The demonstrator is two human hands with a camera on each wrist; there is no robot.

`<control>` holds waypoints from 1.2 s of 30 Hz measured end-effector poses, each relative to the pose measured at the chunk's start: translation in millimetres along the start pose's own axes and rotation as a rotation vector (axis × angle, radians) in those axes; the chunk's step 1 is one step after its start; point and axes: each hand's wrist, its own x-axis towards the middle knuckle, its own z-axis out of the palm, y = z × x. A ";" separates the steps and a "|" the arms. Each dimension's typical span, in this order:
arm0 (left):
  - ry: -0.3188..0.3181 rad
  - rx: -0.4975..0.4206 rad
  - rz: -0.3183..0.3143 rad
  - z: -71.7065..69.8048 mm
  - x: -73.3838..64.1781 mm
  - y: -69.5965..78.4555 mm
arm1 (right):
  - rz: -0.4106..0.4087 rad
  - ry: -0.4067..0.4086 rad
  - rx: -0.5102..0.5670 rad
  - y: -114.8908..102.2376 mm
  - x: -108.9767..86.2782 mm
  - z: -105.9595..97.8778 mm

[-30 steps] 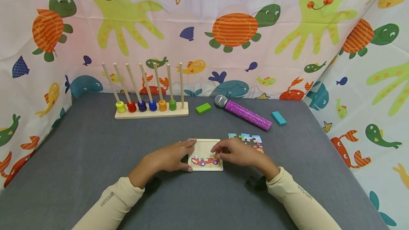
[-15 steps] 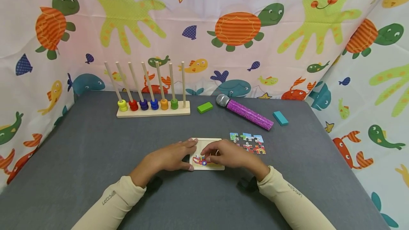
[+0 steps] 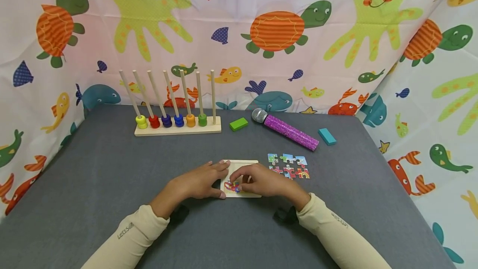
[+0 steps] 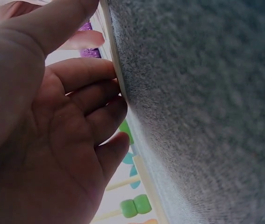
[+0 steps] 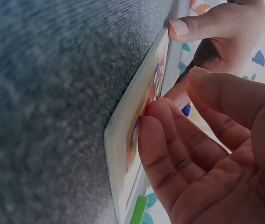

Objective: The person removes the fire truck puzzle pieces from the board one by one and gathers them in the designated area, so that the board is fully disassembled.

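A small wooden puzzle board with a raised rim lies flat on the table. Inside its lower part are fitted pieces with a red vehicle picture, partly covered by the right hand. My left hand rests along the board's left side, thumb at the near corner and fingers toward the far corner. Over the board is my right hand; in the right wrist view its fingertips touch the picture pieces, while the thumb stands apart from them. No loose piece shows between those fingers.
Several loose jigsaw pieces lie right of the board. Farther back are a peg stand with coloured rings, a green block, a purple glitter microphone and a teal block. A printed cloth hangs behind.
My right hand has moved left across the board, from its right side toward the left part of the vehicle picture. The left hand stays in place on the board's left side.
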 end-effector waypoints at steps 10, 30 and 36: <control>0.021 -0.014 0.022 0.6 -0.7 -0.6 | 0.004 -0.001 -0.049 -4.1 3.3 1.5; 0.018 -0.044 -0.005 1.3 -0.9 -1.2 | -0.056 0.079 0.028 -6.4 4.5 -1.1; 0.015 -0.053 -0.032 1.1 0.1 -0.8 | -0.115 0.119 -0.046 -6.8 10.5 5.7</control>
